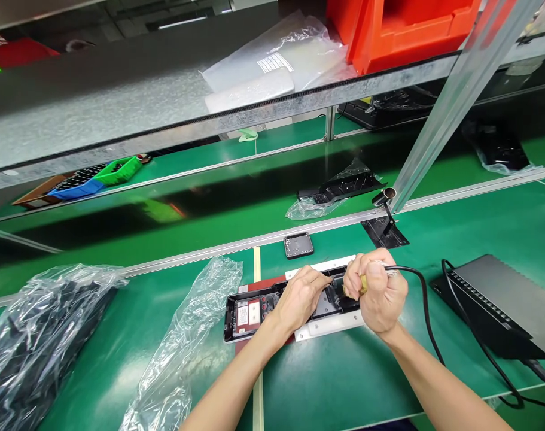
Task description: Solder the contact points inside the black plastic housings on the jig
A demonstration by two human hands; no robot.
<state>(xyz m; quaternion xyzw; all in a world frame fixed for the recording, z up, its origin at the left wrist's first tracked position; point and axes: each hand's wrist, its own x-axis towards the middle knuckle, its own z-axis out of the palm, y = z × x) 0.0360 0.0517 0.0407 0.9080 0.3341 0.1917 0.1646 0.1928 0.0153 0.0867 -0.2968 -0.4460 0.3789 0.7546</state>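
A long black plastic housing [230,317] lies open side up on a white fixture [330,325], with a red-brown sheet beneath its left part. Inside its left end are a white label and several small red parts. My left hand [301,296] rests over the middle of the housing, thumb and fingertips pinched together low inside it; what they hold is hidden. My right hand [380,293] is wrapped in a fist round a corded electric screwdriver [364,284], pointing down at the housing's right part. Its yellowish part shows between the fingers, and its tip is covered.
Behind the housing sits a small black tray [299,245] of tiny screws. Plastic bags [182,341] lie left, one holding black parts. A black cable [422,287] loops towards a dark metal box [501,299] at right. A shelf [164,120] and slanted post [460,102] stand beyond.
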